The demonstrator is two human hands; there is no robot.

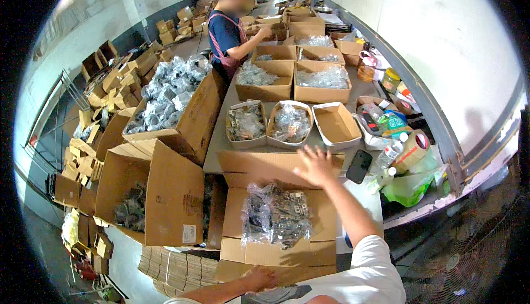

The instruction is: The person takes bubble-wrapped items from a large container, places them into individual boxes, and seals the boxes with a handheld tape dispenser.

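Right in front of me, an open cardboard box has its flaps folded out. In it lie clear plastic bags of small metal parts. My right hand is raised over the box's far flap at the right, fingers spread and nothing held; whether it touches the flap I cannot tell. Down at the near flap, my left hand lies with its fingers stretched out, holding nothing visible. Just beyond the far flap stand two small white-edged boxes of bagged parts and a third small box with only its brown bottom showing.
Large cartons crowd the left, one heaped with bagged parts. Flattened cardboard is stacked below. A phone, bottles and a green bag sit at right. A co-worker stands beside farther boxes.
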